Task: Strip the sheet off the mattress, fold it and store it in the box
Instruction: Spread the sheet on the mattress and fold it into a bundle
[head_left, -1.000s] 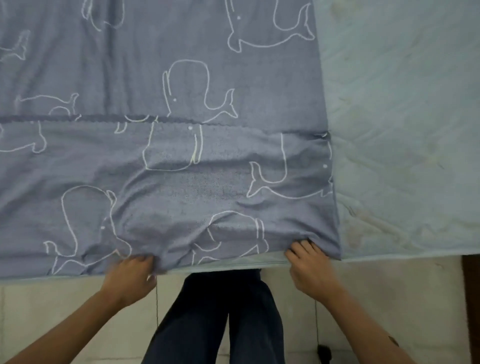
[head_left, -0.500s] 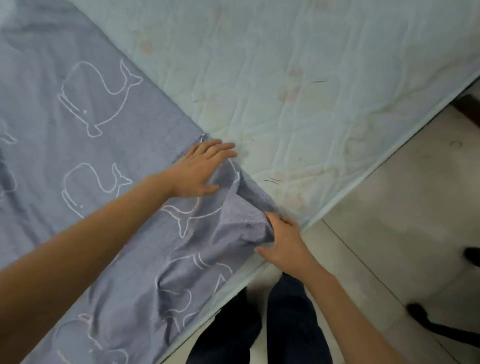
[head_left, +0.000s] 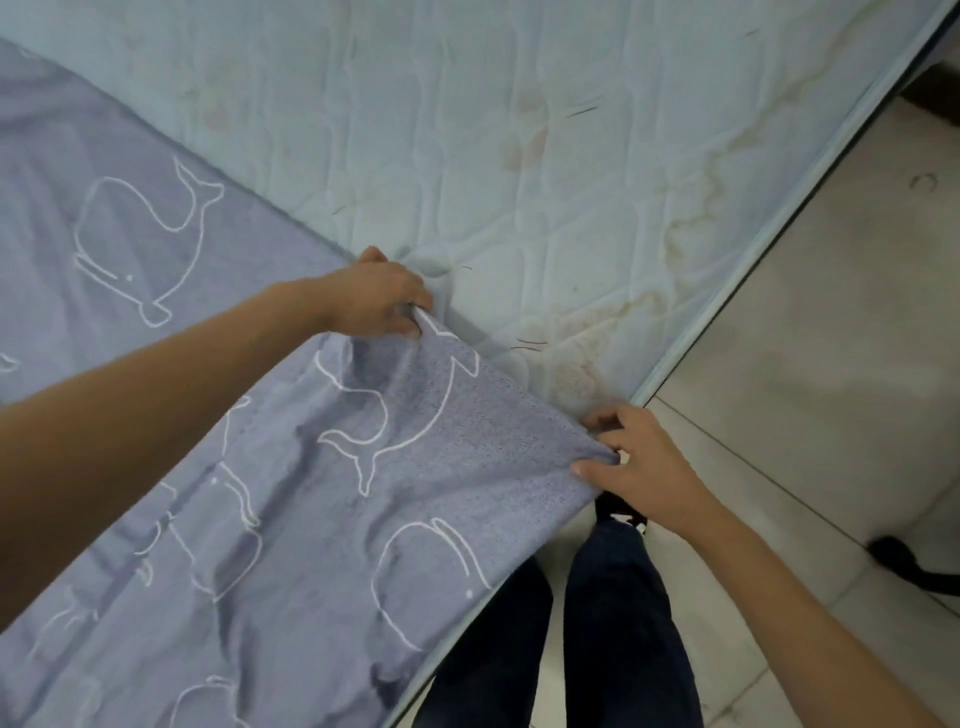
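Observation:
A grey-blue sheet (head_left: 249, 467) printed with white whale outlines lies folded over the left part of a pale quilted mattress (head_left: 519, 130). My left hand (head_left: 379, 299) grips the sheet's end edge further in on the mattress, fingers curled round the cloth. My right hand (head_left: 639, 467) pinches the near corner of the same edge at the mattress's front side. The stretch of sheet between the two hands is lifted and taut. No box is in view.
The bare mattress top, stained in places, fills the upper right. Pale floor tiles (head_left: 831, 364) run along the mattress's right edge. My dark-trousered legs (head_left: 571, 634) stand at the bed side. A dark object (head_left: 904, 561) lies on the floor at right.
My left hand went from lying flat on the sheet to gripping its edge. Both hands have raised the sheet's end edge, and the right hand has shifted right along the mattress side.

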